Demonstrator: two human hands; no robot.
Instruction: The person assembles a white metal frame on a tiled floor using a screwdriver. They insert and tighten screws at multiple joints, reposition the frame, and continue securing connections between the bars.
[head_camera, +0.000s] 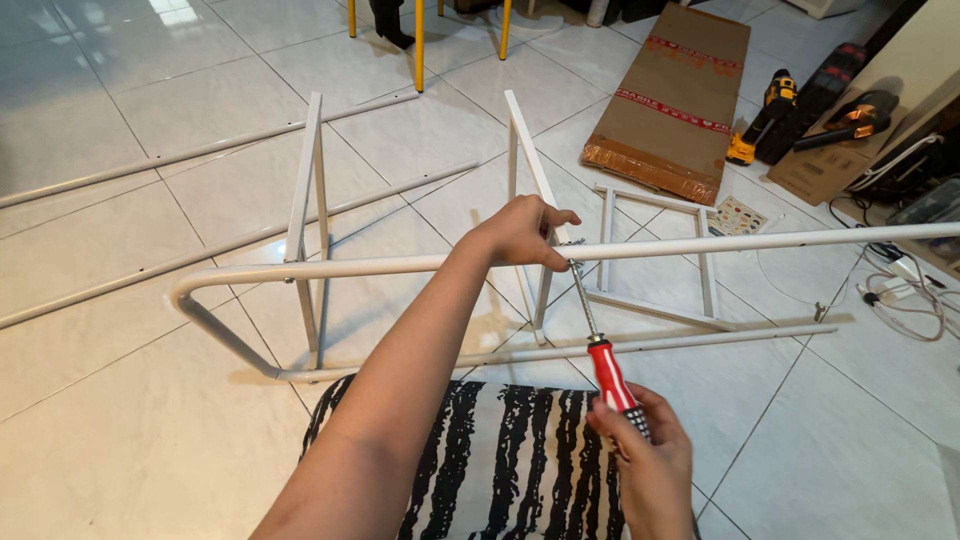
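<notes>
A white metal tube frame (330, 268) lies across the tiled floor in front of me, with upright bars rising from it. My left hand (522, 230) pinches the top tube where a bar crosses it, fingers at a small screw. My right hand (648, 462) is closed around a red-handled screwdriver (608, 368). Its shaft slants up to that screw beside my left fingertips.
Loose white tubes (190, 153) lie on the tiles at the left. A smaller white rectangular frame (655, 255) and a long cardboard box (675, 95) lie behind. A yellow and black power drill (762, 120) and cables (905, 290) are at the right. Black-and-white striped fabric (500, 460) covers my lap.
</notes>
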